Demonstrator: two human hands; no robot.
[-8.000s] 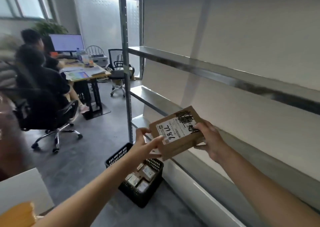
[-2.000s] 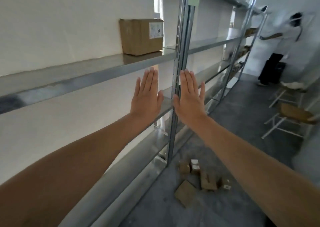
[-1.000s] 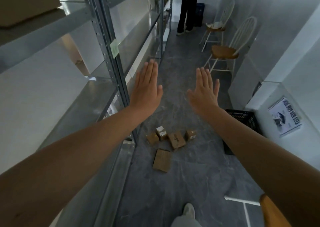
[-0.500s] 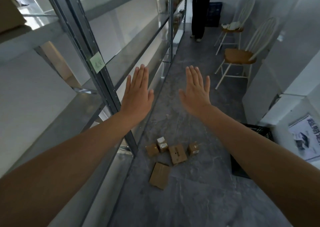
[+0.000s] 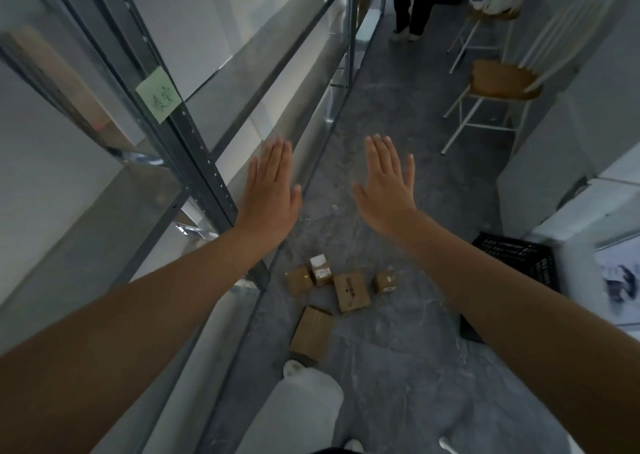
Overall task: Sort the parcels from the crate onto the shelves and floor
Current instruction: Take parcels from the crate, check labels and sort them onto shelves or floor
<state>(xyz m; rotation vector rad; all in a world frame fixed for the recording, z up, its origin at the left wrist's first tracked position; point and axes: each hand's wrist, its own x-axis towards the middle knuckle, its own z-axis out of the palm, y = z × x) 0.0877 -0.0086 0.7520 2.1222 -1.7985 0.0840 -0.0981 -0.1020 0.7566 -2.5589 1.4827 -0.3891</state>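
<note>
Now left hand (image 5: 270,194) and right hand (image 5: 386,183) flat, empty; parcels (image 5: 350,291) on floor (image 5: 398,353) below, between them

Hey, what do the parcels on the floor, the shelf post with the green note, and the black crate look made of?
Parcels: matte brown cardboard, some with white paper labels. Shelf post: grey metal, probably steel, given its dull sheen and row of punched holes. Crate: likely moulded black plastic, judging by its perforated lattice wall.

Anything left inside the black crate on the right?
Cannot tell. Of the black crate only the perforated wall and rim show; the right forearm covers the rest, and no parcel is visible in it.
</note>
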